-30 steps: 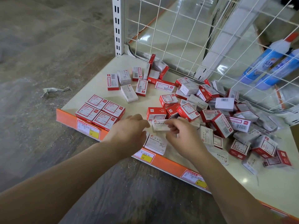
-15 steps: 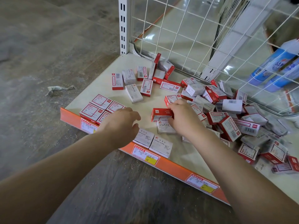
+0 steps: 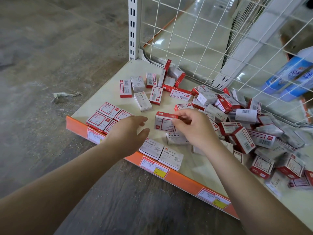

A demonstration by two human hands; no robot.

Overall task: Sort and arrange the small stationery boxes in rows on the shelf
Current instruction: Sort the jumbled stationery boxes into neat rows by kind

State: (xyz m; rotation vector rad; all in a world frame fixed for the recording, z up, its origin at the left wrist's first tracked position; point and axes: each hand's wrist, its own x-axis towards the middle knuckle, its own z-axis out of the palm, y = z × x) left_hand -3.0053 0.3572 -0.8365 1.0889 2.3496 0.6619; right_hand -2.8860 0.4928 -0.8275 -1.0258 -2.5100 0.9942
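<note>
The left hand [image 3: 127, 133] hovers open just above the shelf [image 3: 108, 97] near its front edge, fingers spread and relaxed, holding nothing. It partly covers a neat block of red boxes [image 3: 103, 116] lying flat at the front left corner. Just right of that hand, two white paper-clip boxes [image 3: 161, 153] lie side by side against the front edge, above a price label [image 3: 155, 167] on the orange edge strip [image 3: 184, 181]. Behind them lies a white staples box [image 3: 175, 138].

The right hand [image 3: 194, 131] pinches a red box [image 3: 163, 122] by its right end, thumb and fingers curled round it; the box is tilted, and whether its left end touches the shelf cannot be told. It sits between the two hands, a little back from the front edge.

Toward the back left corner, several red and white boxes [image 3: 142, 92] lie scattered, some leaning at the wire grid [image 3: 194, 39]. A loose heap of boxes [image 3: 250, 126] fills the right side of the shelf, from the grid to the front edge. Blue bottles [image 3: 291, 78] show behind the grid at far right.
</note>
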